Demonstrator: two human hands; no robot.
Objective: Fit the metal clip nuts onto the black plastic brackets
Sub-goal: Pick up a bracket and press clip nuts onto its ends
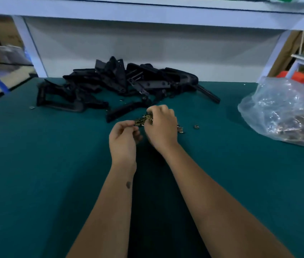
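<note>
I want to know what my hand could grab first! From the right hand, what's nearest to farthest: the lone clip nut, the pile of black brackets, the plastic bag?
From the right hand:
1. Lone clip nut, just to its right on the green mat.
2. Pile of black brackets, behind the hand; its nearest piece lies close.
3. Plastic bag, far right.

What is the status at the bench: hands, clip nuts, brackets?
Left hand and right hand both pinch clip nuts above the green mat. Black brackets piled behind, none held. Loose nuts beside right hand; nothing blocking.
</note>
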